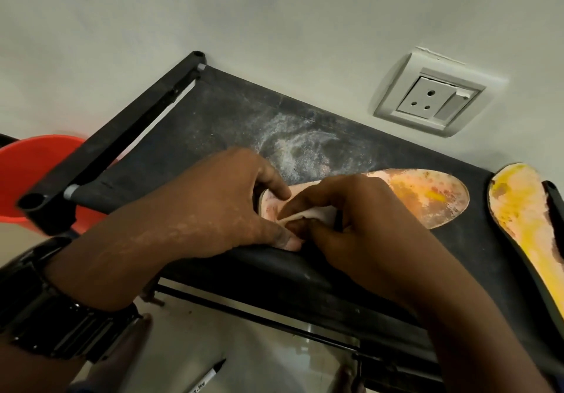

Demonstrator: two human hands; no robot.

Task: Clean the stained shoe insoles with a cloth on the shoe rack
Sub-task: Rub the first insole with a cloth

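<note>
A plain pale wall fills twelve o'clock, with a white socket at two. A red tub sits at nine; pale glossy floor and a marker pen at six.

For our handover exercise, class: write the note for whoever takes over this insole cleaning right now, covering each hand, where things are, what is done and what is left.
Left hand holds the heel end of the first insole on the shoe rack. Right hand pinches the bunched cloth against that insole near the heel.
Second insole lies to the right on the rack, apart.
Done: heel area looks paler.
Left: the yellow-orange toe end, then the whole yellow-stained second insole.
</note>
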